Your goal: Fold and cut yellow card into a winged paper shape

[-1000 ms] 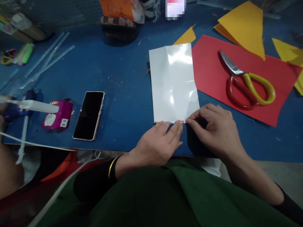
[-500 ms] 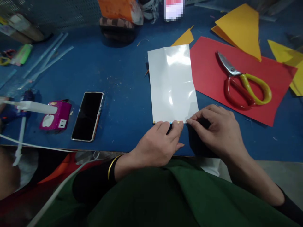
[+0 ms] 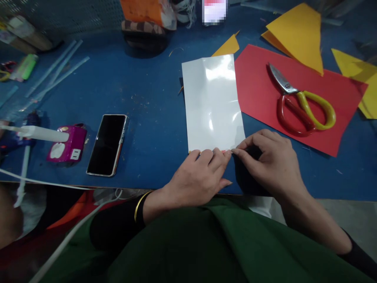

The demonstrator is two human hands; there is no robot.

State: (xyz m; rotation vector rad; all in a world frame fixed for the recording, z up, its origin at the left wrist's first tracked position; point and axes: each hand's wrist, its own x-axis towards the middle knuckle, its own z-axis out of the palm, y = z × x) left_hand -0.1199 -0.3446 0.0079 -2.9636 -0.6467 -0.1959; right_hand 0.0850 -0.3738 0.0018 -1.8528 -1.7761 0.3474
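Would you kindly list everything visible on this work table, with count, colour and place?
glossy sheet: 1, white, centre
red paper: 1, red, right of the sheet
scissors: 1, red and yellow handles, on the red paper
yellow paper pieces: several, yellow, far right
phone: 1, black, left of centre
socket block: 1, magenta, left
clear sticks: several, far left
table: 1, blue
left hand: at the sheet's near edge
right hand: at the sheet's near right corner
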